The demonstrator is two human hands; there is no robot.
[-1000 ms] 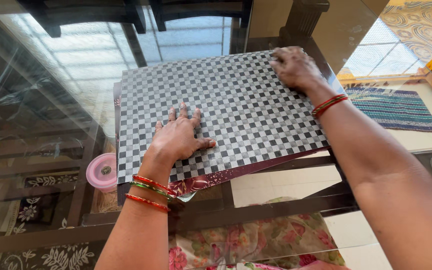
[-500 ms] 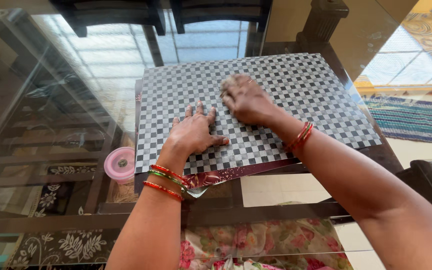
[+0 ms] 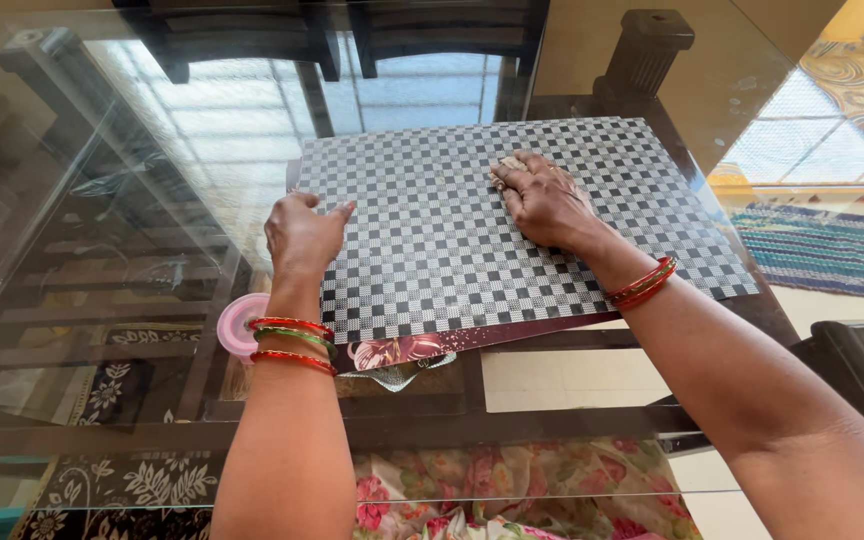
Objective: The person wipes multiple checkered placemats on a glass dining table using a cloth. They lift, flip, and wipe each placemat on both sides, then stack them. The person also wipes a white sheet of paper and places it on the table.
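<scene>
Glass tabletop (image 3: 152,200), seen from above; chair frames and patterned fabric show through it. Near its left edge lies a pink round object (image 3: 239,325), half hidden behind my left wrist; what it is I cannot tell. My left hand (image 3: 302,235) curls loosely at the left edge of the black-and-white checkered mat (image 3: 432,240), thumb touching the mat. The mat lies flat across the middle of the tabletop, woven in small squares. A maroon floral mat (image 3: 422,347) peeks from beneath its near edge. My right hand (image 3: 542,200) presses a pale cloth (image 3: 505,166), mostly covered by my closed fingers, onto the mat.
</scene>
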